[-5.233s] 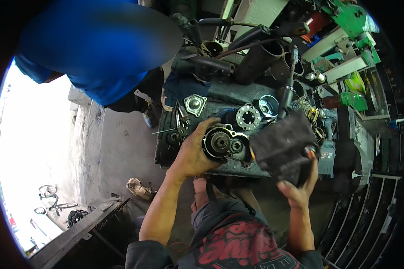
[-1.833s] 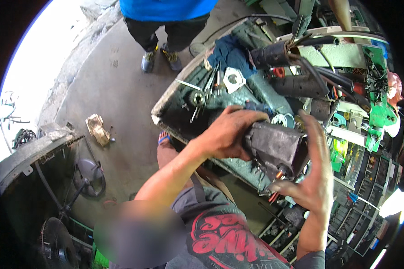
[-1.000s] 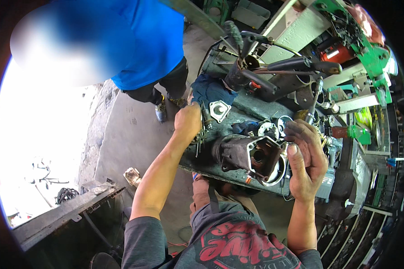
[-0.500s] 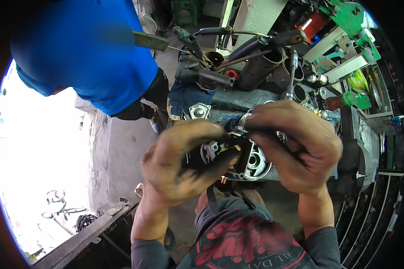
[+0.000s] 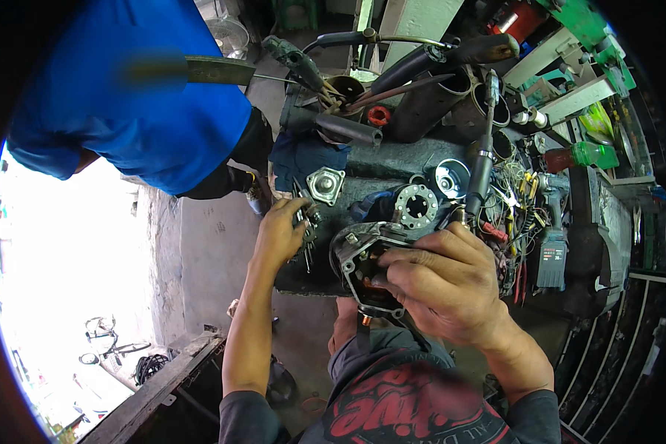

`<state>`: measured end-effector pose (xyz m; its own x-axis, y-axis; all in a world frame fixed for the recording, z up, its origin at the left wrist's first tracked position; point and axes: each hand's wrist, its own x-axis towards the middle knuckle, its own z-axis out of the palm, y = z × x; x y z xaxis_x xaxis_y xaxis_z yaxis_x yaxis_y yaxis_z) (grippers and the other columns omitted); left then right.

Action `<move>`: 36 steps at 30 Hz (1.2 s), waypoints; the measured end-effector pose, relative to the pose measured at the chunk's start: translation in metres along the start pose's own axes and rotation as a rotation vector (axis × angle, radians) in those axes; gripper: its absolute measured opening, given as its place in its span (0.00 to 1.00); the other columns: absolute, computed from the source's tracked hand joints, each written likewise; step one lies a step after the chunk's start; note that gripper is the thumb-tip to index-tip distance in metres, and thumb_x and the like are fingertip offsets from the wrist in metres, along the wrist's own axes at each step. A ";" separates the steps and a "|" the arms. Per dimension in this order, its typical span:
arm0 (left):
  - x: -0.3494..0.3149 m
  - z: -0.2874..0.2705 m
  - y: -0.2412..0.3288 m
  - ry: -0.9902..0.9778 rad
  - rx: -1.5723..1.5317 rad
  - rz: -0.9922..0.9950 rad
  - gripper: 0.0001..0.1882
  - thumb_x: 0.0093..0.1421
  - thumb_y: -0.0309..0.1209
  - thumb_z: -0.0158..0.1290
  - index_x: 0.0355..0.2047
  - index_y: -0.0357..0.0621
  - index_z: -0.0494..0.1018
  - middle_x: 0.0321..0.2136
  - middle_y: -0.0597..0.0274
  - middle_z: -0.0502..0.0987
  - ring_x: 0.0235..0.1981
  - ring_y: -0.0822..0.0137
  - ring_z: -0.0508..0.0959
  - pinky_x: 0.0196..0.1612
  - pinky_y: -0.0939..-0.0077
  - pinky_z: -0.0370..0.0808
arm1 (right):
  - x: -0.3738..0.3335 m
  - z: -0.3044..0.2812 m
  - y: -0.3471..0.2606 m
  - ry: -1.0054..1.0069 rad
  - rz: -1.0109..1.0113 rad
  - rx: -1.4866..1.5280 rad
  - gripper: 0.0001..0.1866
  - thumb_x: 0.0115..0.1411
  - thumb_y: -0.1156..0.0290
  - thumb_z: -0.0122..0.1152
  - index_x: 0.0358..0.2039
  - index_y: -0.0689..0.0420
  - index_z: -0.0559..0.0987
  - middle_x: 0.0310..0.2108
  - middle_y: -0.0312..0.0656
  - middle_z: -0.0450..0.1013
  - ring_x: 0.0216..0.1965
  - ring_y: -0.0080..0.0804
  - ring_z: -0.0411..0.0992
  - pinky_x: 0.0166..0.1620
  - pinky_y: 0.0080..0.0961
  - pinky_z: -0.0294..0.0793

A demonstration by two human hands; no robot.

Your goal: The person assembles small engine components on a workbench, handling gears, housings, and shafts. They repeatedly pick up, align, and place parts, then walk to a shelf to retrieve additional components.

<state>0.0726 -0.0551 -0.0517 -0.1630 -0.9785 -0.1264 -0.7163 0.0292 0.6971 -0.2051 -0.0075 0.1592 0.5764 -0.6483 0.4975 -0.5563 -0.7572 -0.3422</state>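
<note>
A dark metal motor housing [image 5: 345, 260] stands on the near edge of the bench, its open face up and a copper-coloured stud below it. My right hand [image 5: 451, 285] is at its right side, fingers curled into the opening. What they pinch is hidden inside. At the bench's left, my left hand [image 5: 280, 233] has its fingers curled over a cluster of slim metal tools and small parts [image 5: 308, 240]; I cannot make out which piece they hold. Just beyond that hand lies a silver end cover [image 5: 325, 185]. A round plate with holes [image 5: 416, 206] sits behind the housing.
A person in a blue shirt [image 5: 163, 140] stands at the far left. Tubes and handles [image 5: 422, 96] crowd the bench's back. To the right are a ratchet tool [image 5: 483, 159], tangled wires [image 5: 518, 192], a cordless drill [image 5: 553, 237] and a silver cup [image 5: 451, 179].
My hands, raised close together over the housing before, have parted. The left has moved left and down to the small tools; the right has lowered to the housing, which now shows more fully.
</note>
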 end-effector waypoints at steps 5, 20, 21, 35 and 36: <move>0.008 0.004 0.004 0.077 -0.081 0.036 0.20 0.59 0.26 0.65 0.51 0.40 0.77 0.47 0.45 0.82 0.50 0.41 0.81 0.55 0.55 0.77 | 0.001 0.002 -0.001 -0.083 -0.022 -0.051 0.16 0.42 0.70 0.69 0.35 0.50 0.81 0.38 0.32 0.83 0.35 0.30 0.72 0.35 0.30 0.68; 0.009 0.019 0.001 0.148 -0.026 0.082 0.26 0.56 0.27 0.65 0.57 0.44 0.77 0.46 0.45 0.81 0.49 0.41 0.80 0.53 0.52 0.77 | 0.002 -0.011 -0.012 -0.121 0.144 0.027 0.16 0.45 0.76 0.77 0.37 0.54 0.85 0.39 0.32 0.85 0.37 0.34 0.75 0.39 0.34 0.71; 0.009 0.018 0.002 0.128 -0.035 0.071 0.26 0.56 0.27 0.65 0.56 0.44 0.77 0.46 0.45 0.81 0.49 0.41 0.80 0.53 0.53 0.77 | 0.001 -0.010 -0.012 -0.112 0.143 0.023 0.16 0.45 0.76 0.77 0.37 0.54 0.85 0.40 0.33 0.85 0.37 0.35 0.75 0.39 0.34 0.71; 0.007 0.015 0.013 0.051 -0.017 0.042 0.27 0.53 0.31 0.67 0.55 0.47 0.79 0.45 0.49 0.81 0.50 0.45 0.80 0.55 0.54 0.77 | -0.002 -0.015 -0.020 -0.203 0.217 0.101 0.16 0.44 0.77 0.76 0.36 0.54 0.88 0.41 0.34 0.86 0.36 0.33 0.75 0.39 0.34 0.72; 0.007 0.015 0.014 0.038 -0.017 0.020 0.27 0.53 0.31 0.68 0.55 0.47 0.79 0.45 0.49 0.81 0.50 0.45 0.80 0.55 0.54 0.77 | -0.003 -0.015 -0.020 -0.202 0.224 0.107 0.16 0.44 0.77 0.76 0.36 0.54 0.88 0.41 0.34 0.86 0.36 0.32 0.76 0.39 0.34 0.73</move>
<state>0.0515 -0.0580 -0.0539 -0.1516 -0.9847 -0.0855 -0.7014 0.0462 0.7113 -0.2043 0.0108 0.1764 0.5595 -0.7945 0.2359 -0.6229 -0.5909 -0.5127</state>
